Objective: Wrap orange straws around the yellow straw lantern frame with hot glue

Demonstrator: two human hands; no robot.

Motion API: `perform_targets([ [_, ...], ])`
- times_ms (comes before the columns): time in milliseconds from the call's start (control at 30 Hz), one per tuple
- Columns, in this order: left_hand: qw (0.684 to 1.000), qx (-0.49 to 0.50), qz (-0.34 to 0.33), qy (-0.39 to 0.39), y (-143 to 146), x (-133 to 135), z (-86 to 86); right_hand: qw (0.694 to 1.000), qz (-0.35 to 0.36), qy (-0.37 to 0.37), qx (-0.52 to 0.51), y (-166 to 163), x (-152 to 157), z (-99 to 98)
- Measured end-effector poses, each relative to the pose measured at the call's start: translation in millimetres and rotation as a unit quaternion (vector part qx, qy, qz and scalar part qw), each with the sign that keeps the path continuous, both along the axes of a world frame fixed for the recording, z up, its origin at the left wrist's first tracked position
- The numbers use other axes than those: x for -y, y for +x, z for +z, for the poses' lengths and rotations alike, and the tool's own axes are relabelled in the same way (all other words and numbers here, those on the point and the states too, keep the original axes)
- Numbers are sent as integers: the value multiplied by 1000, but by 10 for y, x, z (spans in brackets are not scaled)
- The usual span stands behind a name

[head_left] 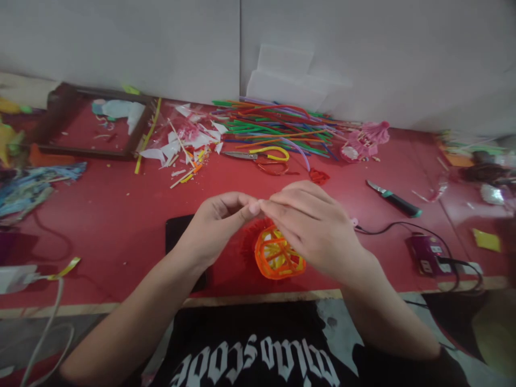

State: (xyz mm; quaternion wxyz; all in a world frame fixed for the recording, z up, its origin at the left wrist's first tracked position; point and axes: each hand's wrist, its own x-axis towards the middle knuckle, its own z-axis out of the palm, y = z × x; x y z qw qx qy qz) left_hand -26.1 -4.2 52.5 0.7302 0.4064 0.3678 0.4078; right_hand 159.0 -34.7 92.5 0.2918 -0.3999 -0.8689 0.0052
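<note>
My left hand [226, 220] and my right hand [310, 223] meet at their fingertips over the red table [141, 215]. Thumb and fingers are pinched together on both; whatever is between them is too small or hidden to make out. Just below my right hand sits an orange cage-like piece [278, 258] with yellow bars inside, partly covered by the hand. Red fuzzy material [250, 239] shows beside it on the left. Under my left forearm lies a black flat object [175, 231], mostly hidden.
Pipe cleaners [278, 123] in many colours lie at the back, with scissors [258, 155] in front. A knife [395, 201] lies at right, near a purple box [429, 255] with cables. A brown frame [133, 145], paper scraps [169, 150] and a white charger [18, 279] are at left.
</note>
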Motion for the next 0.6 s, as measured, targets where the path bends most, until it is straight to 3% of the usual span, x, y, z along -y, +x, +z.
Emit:
perform_targets([
  [100, 988, -88, 91, 90, -85, -105, 14, 997, -18, -60, -49, 85, 45, -76],
  [133, 972, -139, 132, 136, -137, -181, 7, 994, -37, -73, -66, 124, 68, -102],
  [267, 922, -256, 209, 199, -469, -647, -157, 989, -93, -96, -66, 283, 197, -156],
  [433, 880, -353, 213, 236, -805, -1157, -470, 984, -95, -145, 31, 328, 375, -127],
  [533, 872, -362, 204, 260, -739, -1154, -514, 977, -116, -168, 56, 288, 449, -117],
  [600, 875, -367, 170, 265, -600, -980, -460, 975, -131, -167, 64, 259, 475, -111],
])
